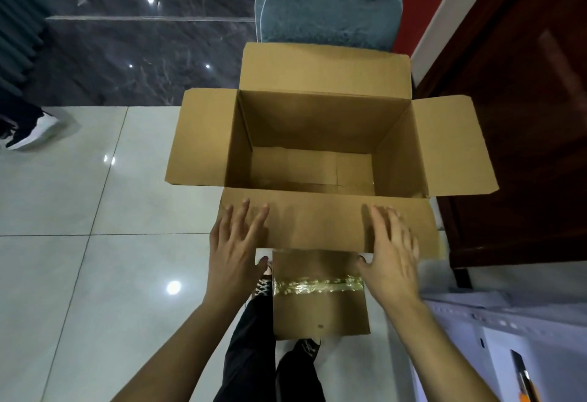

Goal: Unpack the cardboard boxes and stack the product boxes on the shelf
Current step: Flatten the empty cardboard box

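A large open cardboard box [317, 122] stands in front of me with all its flaps folded outward; only its bare bottom shows inside. My left hand [236, 242] lies with straight fingers on the left part of the near flap [317, 220]. At the flap's right part my right hand [392, 249] rests flat, its thumb at the flap's near edge. Below the flap stands a smaller cardboard box [319, 309], its top sealed with shiny tape.
A blue-grey cushioned chair [330, 4] stands behind the box. Dark wooden furniture [514, 115] rises at the right. White papers or boxes [508, 338] lie at the lower right. Another person's shoe [35, 134] is at the left on the tiled floor [95, 242].
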